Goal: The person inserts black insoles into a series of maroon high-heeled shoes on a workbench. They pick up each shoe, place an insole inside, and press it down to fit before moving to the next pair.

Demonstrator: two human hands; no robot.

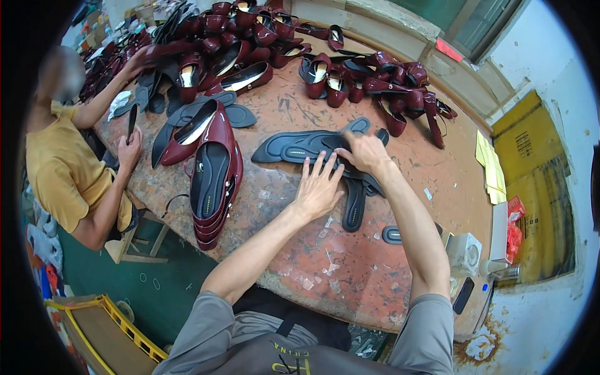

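My left hand, fingers spread and palm down, has its fingertips at the near edge of a pile of dark shoe insoles. Bent over the right part of that pile is my right hand; its fingertips are partly hidden, so any grip on an insole is unclear. Another insole sticks out of the pile towards me. Left of the pile stands a nested stack of burgundy patent pointed shoes, the top one showing a black insole inside. A further burgundy shoe lies against it.
Burgundy shoes are heaped along the table's far side. A co-worker in a yellow shirt sits at left, one hand holding a dark flat piece. A phone and a white box-like device are at right. Tape scraps dot the worktable.
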